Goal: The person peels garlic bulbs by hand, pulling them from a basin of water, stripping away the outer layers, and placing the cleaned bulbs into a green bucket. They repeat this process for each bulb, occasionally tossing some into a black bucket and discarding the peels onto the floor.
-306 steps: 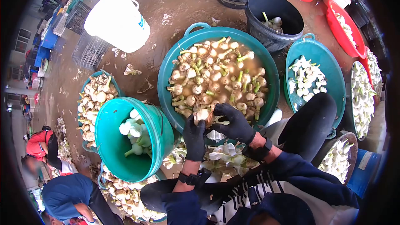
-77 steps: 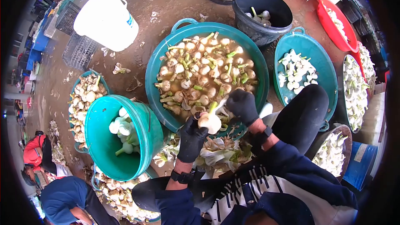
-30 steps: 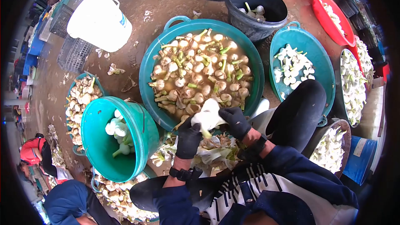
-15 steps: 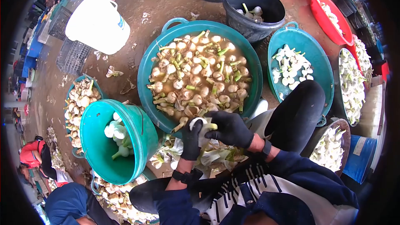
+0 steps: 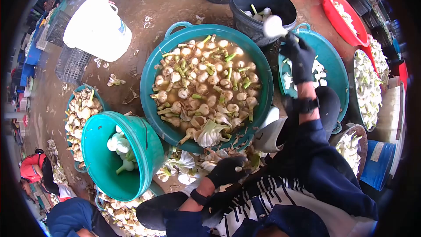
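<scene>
In the head view my right hand [image 5: 301,57], in a black glove, reaches forward with closed fingers at the stem of a peeled white garlic bulb [image 5: 274,26]. The bulb, slightly blurred, is over the near rim of a black bucket [image 5: 245,25] that has several white bulbs inside. My left hand [image 5: 226,172], also gloved, is low before my lap beside loose garlic skins [image 5: 184,162]. Its fingers are curled, with a small pale end showing at them that I cannot make out. A large teal tub [image 5: 147,92] holds unpeeled garlic [image 5: 201,77] in brownish water, with a clump of skins [image 5: 211,132] on top.
A tilted green bucket [image 5: 94,166] with several white bulbs stands at left. A teal basin [image 5: 335,61] of white garlic lies at right, near red basins [image 5: 357,35]. A white bucket [image 5: 96,28] stands at upper left. Other people [image 5: 72,217] sit at lower left.
My right hand has moved forward and right from above my lap, carrying the garlic bulb. My left hand has dropped lower. A clump of skins now lies at the tub's near edge.
</scene>
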